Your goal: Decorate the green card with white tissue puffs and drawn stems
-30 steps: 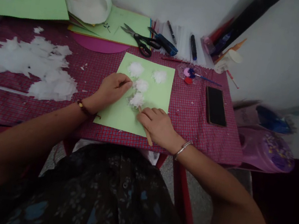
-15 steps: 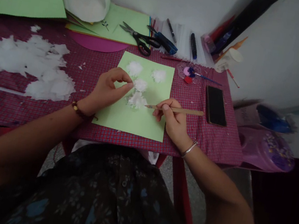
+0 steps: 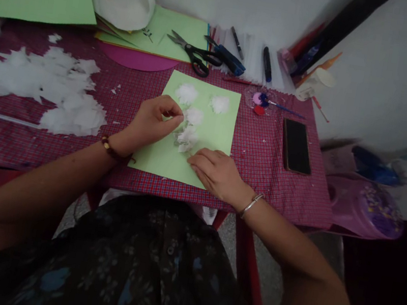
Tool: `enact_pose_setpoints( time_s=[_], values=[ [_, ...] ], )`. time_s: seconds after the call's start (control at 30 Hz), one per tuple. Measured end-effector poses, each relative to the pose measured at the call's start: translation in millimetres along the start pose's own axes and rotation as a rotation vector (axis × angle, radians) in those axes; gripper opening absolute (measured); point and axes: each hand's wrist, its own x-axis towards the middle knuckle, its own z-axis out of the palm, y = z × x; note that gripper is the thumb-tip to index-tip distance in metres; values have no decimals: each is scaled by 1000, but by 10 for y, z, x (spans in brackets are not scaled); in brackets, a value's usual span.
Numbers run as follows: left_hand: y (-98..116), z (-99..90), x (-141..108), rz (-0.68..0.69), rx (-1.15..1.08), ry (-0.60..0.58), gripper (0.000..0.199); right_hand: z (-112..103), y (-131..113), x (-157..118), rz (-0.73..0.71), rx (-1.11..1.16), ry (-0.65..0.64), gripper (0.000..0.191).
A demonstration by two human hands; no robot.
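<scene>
Tablecloth (image 3: 256, 186) is red check, with a light green paper sheet (image 3: 214, 136) lying near its front edge. Right hand (image 3: 217, 174) is over the sheet's lower right corner, fingers together, can't tell if it's gripping anything. Left hand (image 3: 154, 120) has thumb and fingertip pinched together, contents too small to make out. Four white paper puffs (image 3: 187, 138) sit on the sheet, one right by that pinch.

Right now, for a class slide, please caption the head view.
Left hand and right hand close to fluffy white tufts on a green sheet, black-handled scissors lying beyond.
</scene>
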Motion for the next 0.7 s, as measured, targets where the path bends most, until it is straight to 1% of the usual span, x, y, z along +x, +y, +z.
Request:
enact_pose_setpoints(
  time_s=[0.1,0.33,0.47,0.53,0.6,0.67,0.7],
  values=[
    [16,-5,-1,-3,8,-25,11,1,-7,14,21,-24,-22,30],
    [12,7,-5,-102,52,-93,9,-9,-38,76,44,-104,-93,25],
    [35,-13,-6,-109,57,-125,15,34,-47,105,45,-191,-90,21],
    [70,-39,-9,-85,48,-197,20,54,-51,111,46,-230,-97,19],
    [109,-58,-16,-15,25,-319,20,66,-52,113,46,-244,-110,17],
    [134,-58,-26,98,24,-417,10,73,-49,110,50,-237,-116,18],
    [139,-50,-31,158,39,-438,5,75,-46,108,54,-228,-111,19]
  ],
)
